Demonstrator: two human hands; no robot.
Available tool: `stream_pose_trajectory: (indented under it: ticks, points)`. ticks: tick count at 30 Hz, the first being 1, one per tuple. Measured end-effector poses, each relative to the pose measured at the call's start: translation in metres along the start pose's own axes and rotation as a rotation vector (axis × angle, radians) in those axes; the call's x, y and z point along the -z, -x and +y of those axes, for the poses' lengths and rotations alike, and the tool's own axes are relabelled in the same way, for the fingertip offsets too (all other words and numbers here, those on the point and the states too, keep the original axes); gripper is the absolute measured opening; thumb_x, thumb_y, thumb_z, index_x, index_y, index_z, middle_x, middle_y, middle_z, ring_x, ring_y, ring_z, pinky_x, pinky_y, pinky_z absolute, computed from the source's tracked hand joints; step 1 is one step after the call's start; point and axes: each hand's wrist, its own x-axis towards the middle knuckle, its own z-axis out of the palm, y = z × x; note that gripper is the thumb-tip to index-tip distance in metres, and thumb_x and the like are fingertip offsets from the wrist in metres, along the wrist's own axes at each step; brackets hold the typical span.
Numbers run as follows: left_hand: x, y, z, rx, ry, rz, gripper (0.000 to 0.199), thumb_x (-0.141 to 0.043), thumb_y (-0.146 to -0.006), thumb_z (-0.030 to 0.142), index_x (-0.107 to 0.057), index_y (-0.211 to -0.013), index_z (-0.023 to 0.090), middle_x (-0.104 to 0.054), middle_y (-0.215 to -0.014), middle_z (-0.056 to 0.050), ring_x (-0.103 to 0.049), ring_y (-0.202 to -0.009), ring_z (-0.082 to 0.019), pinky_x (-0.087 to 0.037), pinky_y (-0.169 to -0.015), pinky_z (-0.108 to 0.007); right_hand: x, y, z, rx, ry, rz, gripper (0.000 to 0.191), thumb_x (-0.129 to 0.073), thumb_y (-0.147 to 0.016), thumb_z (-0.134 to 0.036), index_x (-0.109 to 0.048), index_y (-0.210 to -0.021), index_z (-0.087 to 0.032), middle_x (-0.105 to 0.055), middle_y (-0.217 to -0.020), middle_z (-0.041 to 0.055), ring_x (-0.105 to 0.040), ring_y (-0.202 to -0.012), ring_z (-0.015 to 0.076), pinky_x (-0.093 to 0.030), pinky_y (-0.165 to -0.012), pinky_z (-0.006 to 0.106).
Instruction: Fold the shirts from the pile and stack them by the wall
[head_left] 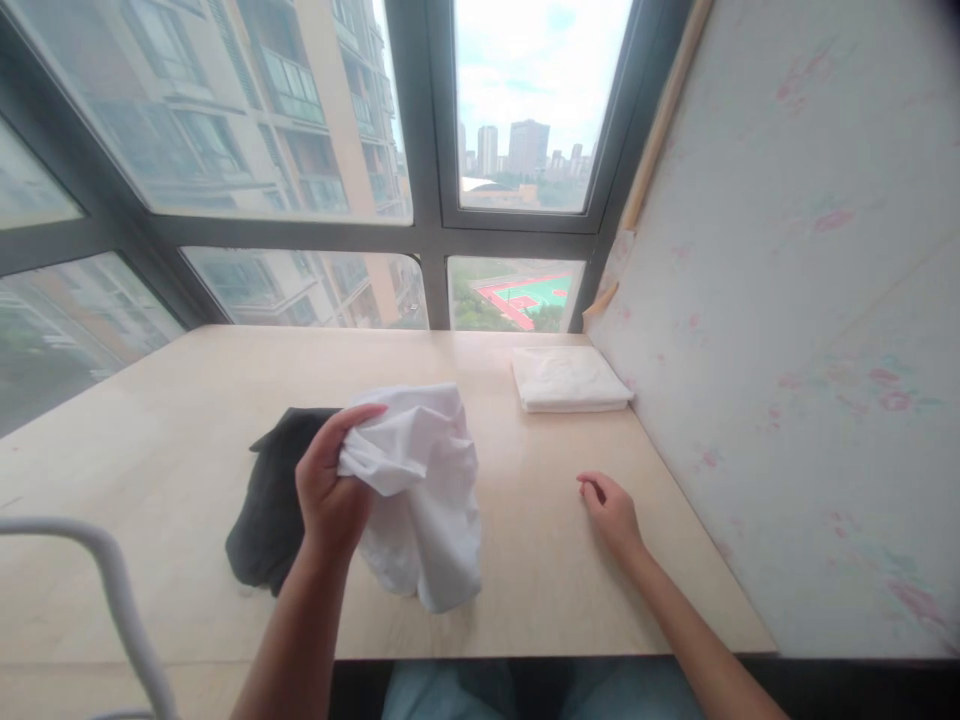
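Observation:
Bunched white cloth hangs from my left hand, its upper left part gripped between thumb and fingers. Behind my left hand and wrist, a dark crumpled cloth lies on the wooden surface. My right hand is over the surface to the right of the white cloth, fingers curled in with thumb and fingertips close together and nothing visible in them. A folded white cloth lies flat farther back at the right, apart from both hands.
The pale wooden tabletop meets a flowered wall on the right and dark window frames at the back. A curved white tube stands at the lower left.

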Motion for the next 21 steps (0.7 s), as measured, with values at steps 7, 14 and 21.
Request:
stream_pose_trajectory:
  ticks: [7,14,21]
  points:
    - [0.044,-0.061,0.018,-0.208,-0.215,0.503,0.036,-0.056,-0.081,0.025,-0.065,-0.116,0.030,-0.068,-0.115,0.003,-0.064,-0.109,-0.022,-0.052,-0.098,-0.043,-0.003,0.003,0.004,0.135,0.097,-0.007,0.030,-0.043,-0.086,-0.035,-0.069,-0.088,-0.021,-0.072,-0.092,0.0097,-0.067,-0.087,0.0239,-0.050,-0.081,0.038]
    - [0.061,-0.006,-0.102,0.200,-0.981,-0.135,0.087,-0.064,-0.073,0.032,-0.029,-0.150,0.014,-0.059,-0.133,-0.015,-0.051,-0.124,-0.040,-0.034,-0.106,-0.060,-0.003,0.004,0.007,0.138,0.079,-0.013,0.030,-0.042,-0.089,-0.034,-0.068,-0.090,-0.021,-0.071,-0.094,0.0099,-0.066,-0.089,0.0238,-0.051,-0.081,0.038]
    - [0.048,0.038,-0.144,0.198,-1.306,-0.406,0.066,-0.045,-0.089,0.054,-0.043,-0.143,0.017,-0.065,-0.112,-0.017,-0.056,-0.107,-0.037,-0.037,-0.097,-0.051,-0.003,0.005,0.009,0.133,0.059,-0.023,0.029,-0.042,-0.089,-0.034,-0.068,-0.091,-0.022,-0.071,-0.095,0.0099,-0.067,-0.089,0.0246,-0.052,-0.081,0.040]
